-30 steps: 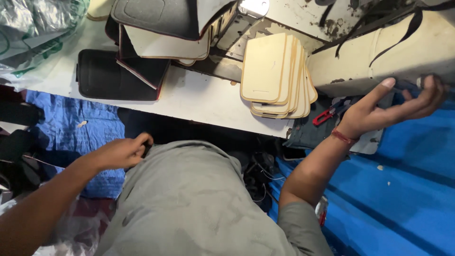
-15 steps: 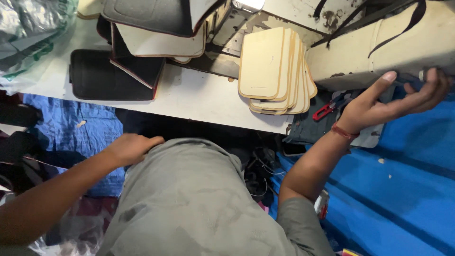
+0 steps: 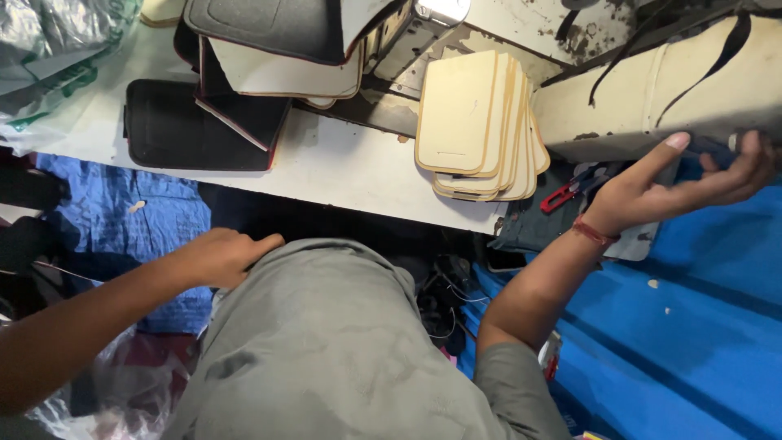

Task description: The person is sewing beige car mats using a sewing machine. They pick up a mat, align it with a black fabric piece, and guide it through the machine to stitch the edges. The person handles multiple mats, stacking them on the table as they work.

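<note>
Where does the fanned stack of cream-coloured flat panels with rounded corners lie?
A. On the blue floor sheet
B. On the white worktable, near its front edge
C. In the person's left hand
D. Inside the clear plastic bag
B: the fanned stack of cream-coloured flat panels rests on the white worktable close to its front edge, apart from both hands; the left hand lies on the grey-clothed lap, and the right hand is raised, palm up, further right.
</note>
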